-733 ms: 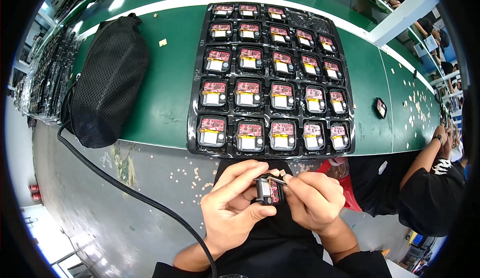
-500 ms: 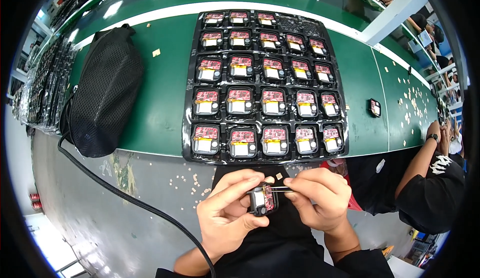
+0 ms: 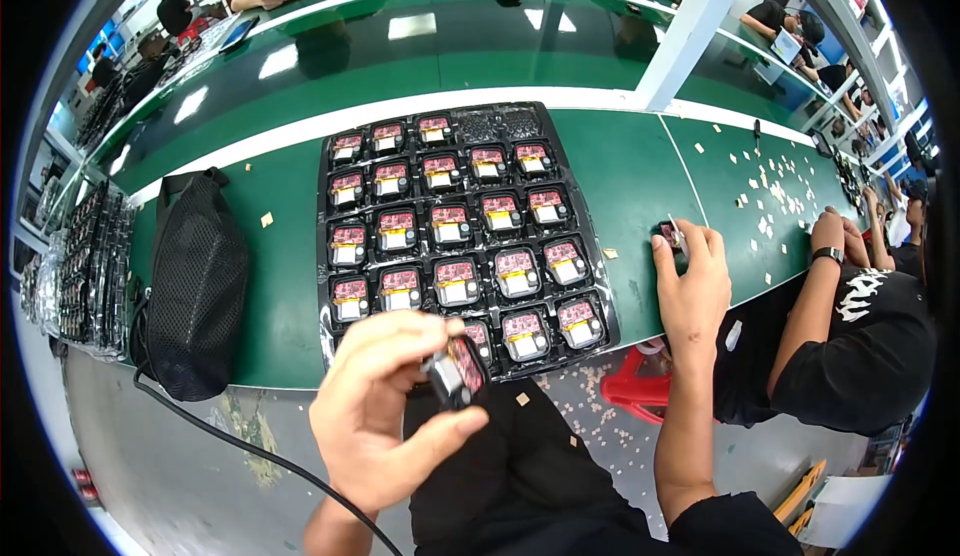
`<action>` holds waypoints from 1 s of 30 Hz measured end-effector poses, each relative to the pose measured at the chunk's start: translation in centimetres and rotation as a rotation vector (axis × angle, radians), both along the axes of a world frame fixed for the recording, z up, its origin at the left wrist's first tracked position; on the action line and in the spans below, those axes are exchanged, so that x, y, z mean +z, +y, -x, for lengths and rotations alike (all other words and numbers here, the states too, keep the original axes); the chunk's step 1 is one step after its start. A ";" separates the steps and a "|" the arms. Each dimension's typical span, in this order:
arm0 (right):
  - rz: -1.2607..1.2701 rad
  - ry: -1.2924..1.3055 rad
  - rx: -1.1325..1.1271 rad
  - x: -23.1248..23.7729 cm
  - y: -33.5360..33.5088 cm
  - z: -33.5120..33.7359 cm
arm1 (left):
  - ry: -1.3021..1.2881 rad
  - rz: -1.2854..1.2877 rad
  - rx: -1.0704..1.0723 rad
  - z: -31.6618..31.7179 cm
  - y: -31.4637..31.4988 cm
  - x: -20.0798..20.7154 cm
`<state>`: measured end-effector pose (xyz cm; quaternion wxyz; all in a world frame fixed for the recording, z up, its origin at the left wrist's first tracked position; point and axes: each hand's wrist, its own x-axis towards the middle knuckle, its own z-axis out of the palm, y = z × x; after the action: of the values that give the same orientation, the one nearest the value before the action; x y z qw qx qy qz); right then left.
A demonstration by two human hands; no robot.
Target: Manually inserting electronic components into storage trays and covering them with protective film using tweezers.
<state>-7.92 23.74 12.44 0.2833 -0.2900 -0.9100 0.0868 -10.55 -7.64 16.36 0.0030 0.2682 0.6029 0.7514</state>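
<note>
Over the tray's near edge, my left hand [image 3: 370, 406] grips a small black device case [image 3: 458, 374] between thumb and fingers, tilted, with a red circuit board and silvery cell inside. My right hand [image 3: 692, 291] reaches to the bench on the right, its thumb and fingers around a second device case [image 3: 667, 232]. A thin pale streak at these fingers may be the tweezers; I cannot tell. The black plastic tray [image 3: 515, 124] lies in front of me, with rows of similar cases in its pockets. Two pockets at its far right hold no case.
A black mesh bag [image 3: 198, 296] stands left on the green bench [image 3: 285, 286], with a black cable [image 3: 260, 451] running past my left arm. Small tan pieces [image 3: 765, 201] lie scattered at the right. A co-worker in black [image 3: 850, 356] sits there; a white post [image 3: 690, 41] rises behind the tray.
My right hand has left the case in my left hand and moved right to the one on the bench. My left hand has moved left and up with its case. The view has shifted.
</note>
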 end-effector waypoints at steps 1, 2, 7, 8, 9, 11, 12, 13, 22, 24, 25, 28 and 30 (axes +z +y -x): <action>0.000 0.012 0.044 -0.4 0.2 0.0 | 0.013 0.082 0.023 1.6 0.7 0.7; -0.003 0.023 0.087 -0.5 0.2 0.0 | 0.023 0.161 0.047 3.2 1.3 1.5; 0.034 0.070 0.093 -0.2 -0.2 0.0 | 0.246 0.536 0.192 12.6 6.0 2.1; 0.036 0.081 0.096 -0.2 -0.2 -0.1 | 0.288 0.579 0.212 14.1 6.6 2.1; 0.038 0.088 0.110 -0.2 -0.2 -0.1 | 0.342 0.662 0.276 15.3 7.2 1.9; 0.047 0.101 0.122 -0.3 0.1 -0.3 | 0.409 0.770 0.314 17.1 8.5 1.1; 0.048 0.106 0.118 -0.2 0.1 -0.2 | 0.419 0.838 0.334 17.7 8.9 0.8; 0.056 0.102 0.116 -0.1 0.0 -0.2 | 0.423 0.839 0.331 18.0 9.4 0.7; 0.078 0.098 0.129 -0.2 0.2 -0.2 | 0.521 0.899 0.342 18.8 10.0 -1.1; 0.088 0.098 0.133 0.1 0.2 -0.2 | 0.622 0.838 0.341 19.3 9.8 -1.0; 0.085 0.105 0.135 -0.1 0.2 -0.1 | 0.614 0.813 0.336 19.5 9.9 -1.1; 0.081 0.109 0.141 -0.3 0.2 -0.2 | 0.638 0.971 0.248 19.8 10.1 -1.2; 0.077 0.111 0.142 -0.1 0.2 -0.1 | 0.665 1.059 0.260 19.3 10.4 -0.9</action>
<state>-7.83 23.90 12.34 0.3151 -0.2303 -0.9071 0.1575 -29.85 2.76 15.42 -0.1434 0.3740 0.8889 0.2223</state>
